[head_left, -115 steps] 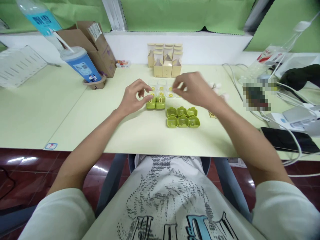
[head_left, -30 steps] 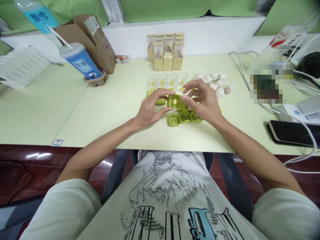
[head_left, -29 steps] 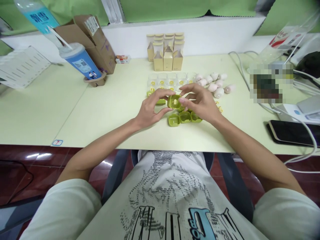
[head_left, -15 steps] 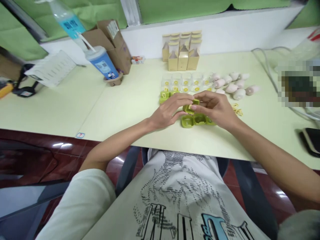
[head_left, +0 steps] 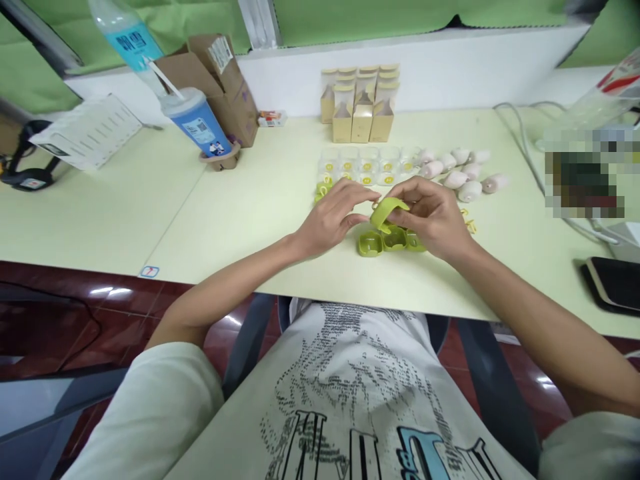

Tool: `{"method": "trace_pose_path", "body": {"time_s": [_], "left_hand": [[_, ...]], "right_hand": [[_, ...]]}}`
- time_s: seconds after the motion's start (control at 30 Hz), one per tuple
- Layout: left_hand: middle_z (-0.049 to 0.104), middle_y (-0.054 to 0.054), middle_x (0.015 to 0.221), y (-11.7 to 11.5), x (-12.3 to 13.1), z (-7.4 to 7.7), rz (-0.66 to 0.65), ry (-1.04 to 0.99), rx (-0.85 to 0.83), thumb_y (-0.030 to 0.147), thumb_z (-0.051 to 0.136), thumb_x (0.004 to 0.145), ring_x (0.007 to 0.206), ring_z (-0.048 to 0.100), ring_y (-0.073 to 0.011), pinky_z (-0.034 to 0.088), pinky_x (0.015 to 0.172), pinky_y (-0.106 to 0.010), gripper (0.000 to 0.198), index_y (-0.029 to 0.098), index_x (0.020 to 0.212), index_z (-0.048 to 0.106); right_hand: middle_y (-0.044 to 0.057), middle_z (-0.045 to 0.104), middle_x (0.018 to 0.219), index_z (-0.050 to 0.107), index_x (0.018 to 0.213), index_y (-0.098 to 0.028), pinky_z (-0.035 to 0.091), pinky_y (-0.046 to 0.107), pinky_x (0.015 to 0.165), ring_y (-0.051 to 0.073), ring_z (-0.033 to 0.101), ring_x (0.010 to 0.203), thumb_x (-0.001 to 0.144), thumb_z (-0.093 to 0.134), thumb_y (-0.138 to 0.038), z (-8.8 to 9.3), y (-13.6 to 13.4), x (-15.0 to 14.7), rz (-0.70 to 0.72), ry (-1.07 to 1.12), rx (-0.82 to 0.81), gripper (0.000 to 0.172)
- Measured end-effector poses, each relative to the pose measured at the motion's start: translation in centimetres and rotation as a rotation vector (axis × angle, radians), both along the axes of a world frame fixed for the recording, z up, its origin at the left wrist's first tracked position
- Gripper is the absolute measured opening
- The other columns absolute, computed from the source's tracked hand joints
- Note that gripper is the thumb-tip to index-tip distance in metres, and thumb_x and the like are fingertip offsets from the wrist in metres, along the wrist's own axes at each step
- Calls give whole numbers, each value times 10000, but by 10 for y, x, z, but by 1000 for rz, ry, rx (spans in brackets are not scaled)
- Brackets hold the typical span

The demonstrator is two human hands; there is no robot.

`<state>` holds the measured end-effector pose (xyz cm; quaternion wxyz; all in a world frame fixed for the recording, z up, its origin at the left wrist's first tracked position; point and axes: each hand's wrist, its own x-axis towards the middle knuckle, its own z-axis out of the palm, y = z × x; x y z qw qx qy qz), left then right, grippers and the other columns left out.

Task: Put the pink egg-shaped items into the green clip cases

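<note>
My right hand [head_left: 434, 215] pinches a lime-green plastic cap [head_left: 389, 211], tilted so its curved outer side shows. A small yellow loop [head_left: 375, 205] sticks out at the cap's left edge. My left hand [head_left: 330, 219] is beside that edge, thumb and forefinger apart; whether a fingertip touches the loop is hard to tell. Below the held cap, several hollow green caps [head_left: 371, 245] sit in a row, their open sides up; my right hand partly covers the row. Behind my left hand, green caps with yellow loops [head_left: 324, 189] are partly hidden.
Clear cups with yellow marks [head_left: 369, 167] stand in rows behind the hands, with pale pink rounded pieces [head_left: 470, 192] to their right. Yellow loops [head_left: 469, 225] lie right of my right hand. Open cream boxes [head_left: 343, 127] line the wall. A drink cup [head_left: 197, 127] and phone [head_left: 615, 283] flank the area.
The green cap has turned in my right hand, from its hollow side showing to its outer side. My left fingers have come away from it slightly. The view has shifted a little.
</note>
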<state>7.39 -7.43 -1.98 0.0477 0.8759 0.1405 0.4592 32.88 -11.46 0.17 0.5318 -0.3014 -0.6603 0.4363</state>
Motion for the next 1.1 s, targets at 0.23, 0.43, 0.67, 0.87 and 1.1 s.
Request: {"method": "trace_pose_path", "body": {"time_s": [0.23, 0.43, 0.67, 0.87, 1.1], "left_hand": [[747, -15, 908, -2, 0, 5, -74, 11, -302, 667, 564, 1241, 790, 696, -158, 554, 734, -319, 464, 245, 1082, 669], [733, -26, 892, 6, -4, 13, -116, 46, -424, 766, 574, 1202, 786, 662, -158, 503, 718, -317, 567, 242, 994, 634], [709, -6, 849, 11, -7, 12, -68, -35, -307, 757, 593, 1199, 729, 632, -141, 482, 671, -300, 567, 241, 967, 641], [754, -28, 892, 18, -9, 8, 86, -145, -267, 741, 642, 1186, 782, 670, -151, 529, 703, -305, 549, 233, 993, 724], [744, -30, 1062, 72, -44, -12, 582, -306, -473, 315, 825, 1066, 857, 640, -160, 576, 882, -327, 155, 244, 1042, 689]], "right_hand": [[40, 862, 950, 818, 1021, -260, 729, 356, 726, 223, 843, 833, 850, 1087, -583, -2, -2, -5, 106, -43, 4, 453], [24, 818, 936, 770, 1028, -264, 729, 330, 737, 190, 813, 798, 808, 1121, -651, 4, -3, -7, 159, -52, -35, 567], [30, 842, 1070, 737, 1174, -288, 750, 337, 779, 214, 857, 932, 893, 1085, -613, 0, -6, -7, 256, -44, -115, 553], [49, 864, 1099, 842, 1134, -272, 759, 357, 739, 217, 852, 886, 835, 1109, -652, -2, 9, 12, 114, -70, -34, 553], [107, 864, 1184, 897, 1111, -226, 662, 414, 799, 268, 823, 913, 967, 1009, -386, 19, 53, 32, -273, -780, 350, 243]]}}
